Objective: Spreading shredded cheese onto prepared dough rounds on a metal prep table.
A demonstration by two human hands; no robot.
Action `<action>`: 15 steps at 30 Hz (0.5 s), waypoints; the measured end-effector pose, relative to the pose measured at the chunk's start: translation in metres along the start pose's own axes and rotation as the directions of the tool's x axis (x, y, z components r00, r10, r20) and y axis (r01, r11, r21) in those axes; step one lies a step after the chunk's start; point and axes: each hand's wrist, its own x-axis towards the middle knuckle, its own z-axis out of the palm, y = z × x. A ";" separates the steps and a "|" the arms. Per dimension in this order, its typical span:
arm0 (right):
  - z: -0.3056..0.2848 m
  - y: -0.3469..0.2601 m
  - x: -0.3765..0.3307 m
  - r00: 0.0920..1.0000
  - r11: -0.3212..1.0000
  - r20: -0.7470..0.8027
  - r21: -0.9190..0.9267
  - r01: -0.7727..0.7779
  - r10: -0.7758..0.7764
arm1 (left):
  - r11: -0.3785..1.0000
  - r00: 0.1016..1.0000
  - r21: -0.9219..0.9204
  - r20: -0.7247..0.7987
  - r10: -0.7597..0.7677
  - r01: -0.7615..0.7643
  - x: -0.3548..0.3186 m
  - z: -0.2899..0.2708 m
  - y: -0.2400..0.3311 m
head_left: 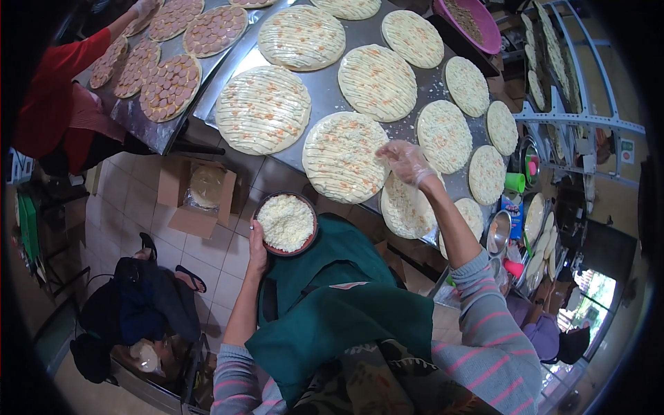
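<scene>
My left hand point(257, 247) grips the rim of a round dark bowl point(316, 238) full of white grated cheese point(285, 223), held against my green apron. My right hand point(404, 160), in a clear plastic glove, is over the right edge of a round pizza base point(346, 158). Its fingers are bent together, and whatever is in them is hidden. That base has white sauce stripes, orange bits and some scattered cheese. Under my right wrist lies another cheese-strewn pizza base point(407, 209). A further striped base point(263, 109) lies to the left.
Several more topped bases cover the metal table point(321, 86). A pink basin point(477, 24) stands at its far right. On the left, a person in a red sleeve point(83, 59) works at another table with sausage-topped pizzas point(171, 88). An open cardboard box point(196, 197) sits below; someone sits at lower left.
</scene>
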 end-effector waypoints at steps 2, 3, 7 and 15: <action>0.001 -0.007 0.003 0.993 0.991 -0.064 -0.097 0.091 -0.097 | 0.998 0.993 -0.011 0.101 -0.055 0.057 0.007 0.010 0.002; 0.008 0.012 0.012 0.995 0.998 -0.099 0.048 0.031 -0.026 | 0.998 0.988 0.033 0.140 -0.060 0.056 0.012 0.017 0.005; -0.001 0.017 0.014 0.985 0.992 -0.132 0.078 -0.104 0.113 | 0.972 0.961 0.225 0.277 0.003 -0.068 0.022 0.036 0.033; 0.027 0.000 -0.043 0.968 0.975 -0.136 0.098 -0.198 0.210 | 0.937 0.895 0.349 0.423 -0.142 -0.016 0.039 0.049 0.033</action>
